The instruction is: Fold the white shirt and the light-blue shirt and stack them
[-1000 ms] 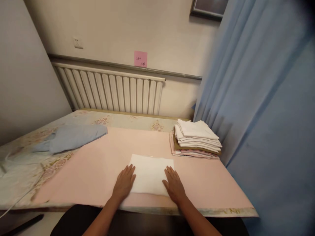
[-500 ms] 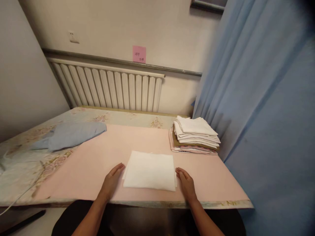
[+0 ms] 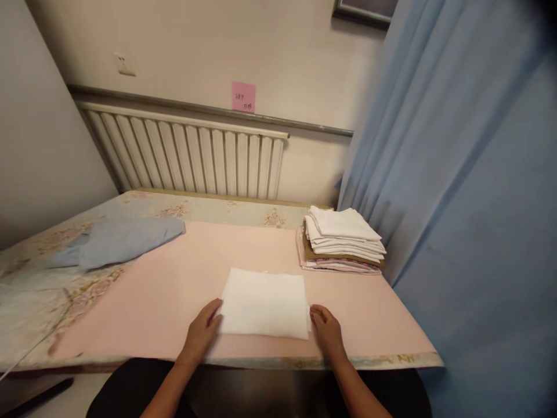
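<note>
A folded white cloth [image 3: 263,303] lies flat in several layers near the front edge of the bed or table in front of me. My left hand [image 3: 203,331] touches its left edge, fingers stretched forward and thumb apart from them. At the opposite edge, my right hand [image 3: 328,331] has curled fingers and thumb closed on the slightly protruding layers. Its fingertips are partly hidden from view.
A pink sheet [image 3: 143,302] covers the surface over a floral cover [image 3: 93,290]. Back right stands a stack of folded cloths [image 3: 346,235], beside a blue curtain [image 3: 461,232]. A light blue cloth [image 3: 126,241] lies at left. A radiator [image 3: 187,154] runs along the wall.
Both hands have come in to the sides of the white cloth and now touch its edges. The layers sticking out at its left side no longer show. The view has shifted slightly.
</note>
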A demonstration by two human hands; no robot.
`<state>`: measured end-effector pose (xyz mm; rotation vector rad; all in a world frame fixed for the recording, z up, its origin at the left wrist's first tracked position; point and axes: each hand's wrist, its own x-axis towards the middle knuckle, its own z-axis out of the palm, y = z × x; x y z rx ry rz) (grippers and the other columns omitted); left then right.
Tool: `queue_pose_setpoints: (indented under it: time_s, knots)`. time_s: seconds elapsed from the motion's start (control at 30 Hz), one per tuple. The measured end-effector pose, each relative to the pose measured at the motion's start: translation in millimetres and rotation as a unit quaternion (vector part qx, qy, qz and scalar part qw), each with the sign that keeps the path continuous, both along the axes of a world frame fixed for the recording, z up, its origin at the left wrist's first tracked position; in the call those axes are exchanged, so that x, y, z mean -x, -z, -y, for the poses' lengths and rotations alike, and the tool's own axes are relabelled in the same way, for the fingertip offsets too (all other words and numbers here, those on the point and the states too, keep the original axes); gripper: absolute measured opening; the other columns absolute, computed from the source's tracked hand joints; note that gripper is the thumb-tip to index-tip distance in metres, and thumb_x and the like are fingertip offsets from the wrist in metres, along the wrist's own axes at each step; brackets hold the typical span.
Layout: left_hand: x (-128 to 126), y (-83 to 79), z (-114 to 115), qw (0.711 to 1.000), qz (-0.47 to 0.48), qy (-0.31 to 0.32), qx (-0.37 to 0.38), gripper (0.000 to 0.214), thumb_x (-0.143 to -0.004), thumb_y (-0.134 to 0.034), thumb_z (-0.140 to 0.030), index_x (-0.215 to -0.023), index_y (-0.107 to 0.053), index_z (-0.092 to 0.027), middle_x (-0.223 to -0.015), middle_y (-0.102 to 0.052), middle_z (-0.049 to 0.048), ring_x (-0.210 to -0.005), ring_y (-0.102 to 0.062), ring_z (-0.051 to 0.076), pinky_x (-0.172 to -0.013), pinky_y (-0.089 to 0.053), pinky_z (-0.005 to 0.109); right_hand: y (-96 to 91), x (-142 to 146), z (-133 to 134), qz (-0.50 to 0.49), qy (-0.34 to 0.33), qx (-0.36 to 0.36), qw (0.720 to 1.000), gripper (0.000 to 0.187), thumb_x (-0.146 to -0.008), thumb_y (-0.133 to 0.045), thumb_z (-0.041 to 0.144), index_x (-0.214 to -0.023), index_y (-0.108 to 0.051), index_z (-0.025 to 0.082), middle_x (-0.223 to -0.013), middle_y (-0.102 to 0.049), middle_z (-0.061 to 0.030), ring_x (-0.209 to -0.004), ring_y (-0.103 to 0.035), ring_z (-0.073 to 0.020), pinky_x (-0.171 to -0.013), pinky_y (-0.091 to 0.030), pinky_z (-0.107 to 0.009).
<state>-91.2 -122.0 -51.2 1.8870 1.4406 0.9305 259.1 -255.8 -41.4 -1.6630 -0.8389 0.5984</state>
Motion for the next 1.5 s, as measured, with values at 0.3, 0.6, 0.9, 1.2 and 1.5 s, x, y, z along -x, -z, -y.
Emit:
queue_pose_setpoints:
  time_s: [0.3,0.6,0.9,1.2,1.5]
  knots:
    - [-17.9,0.3,40.3,0.99,-0.046,-0.063,-0.117,0.046,-0.082,-0.044,-0.042,-0.115,-0.058,-0.012,-0.131,-0.054,0.0163,-0.125,-0.048,0.028,-0.108,-0.037,0.046,-13.0,6.5,-3.1,0.103,-0.018,0.073,0.992,0.03,-0.073,-0.049,0.035,-0.091,-0.066,0.019,-0.085,-0.071,-0.0052,-0.08,-0.066,-0.0212,-0.074,-0.05,-0.03]
    - [-45.6,-17.6,78.8,0.915,0.248,-0.093,0.306,0.022,-0.08,-0.056,-0.034,-0.094,-0.049,-0.018,-0.07,-0.063,0.0009,-0.069,-0.07,0.022,-0.069,-0.057,0.039,-13.6,18.9,-11.2,0.178,-0.007,0.113,0.977,0.014,-0.065,-0.051,0.025,-0.076,-0.059,0.022,-0.062,-0.058,0.002,-0.059,-0.056,-0.0165,-0.058,-0.042,-0.026]
    - [-36.7,-34.1,46.0,0.855,0.456,-0.074,0.235,0.064,-0.081,-0.065,-0.03,-0.137,-0.035,-0.02,-0.135,-0.051,0.0147,-0.117,-0.057,0.023,-0.098,-0.049,0.038,-9.3,117.5,16.5,-0.004,-0.18,0.08,0.98,0.024,-0.065,-0.048,0.018,-0.084,-0.061,0.021,-0.072,-0.066,-0.0015,-0.062,-0.063,-0.0173,-0.054,-0.047,-0.025]
    - [-40.2,-41.4,68.8,0.86,0.36,-0.142,0.333,0.07,-0.083,-0.062,-0.026,-0.142,-0.027,-0.015,-0.115,-0.061,0.0162,-0.096,-0.067,0.022,-0.075,-0.059,0.035,-40.1,90.4,-4.6,0.138,-0.116,-0.016,0.983,0.023,-0.08,-0.045,0.023,-0.089,-0.065,0.019,-0.078,-0.069,-0.0038,-0.074,-0.063,-0.0186,-0.07,-0.047,-0.028]
    - [-64.0,-29.7,42.8,0.945,0.191,-0.121,0.234,0.043,-0.074,-0.064,-0.012,-0.115,-0.054,-0.015,-0.094,-0.071,0.0088,-0.08,-0.069,0.018,-0.067,-0.054,0.026,3.2,27.7,-30.0,0.276,0.013,-0.023,0.961,0.023,-0.085,-0.039,0.021,-0.088,-0.062,0.019,-0.088,-0.067,-0.0067,-0.084,-0.061,-0.0206,-0.079,-0.046,-0.032]
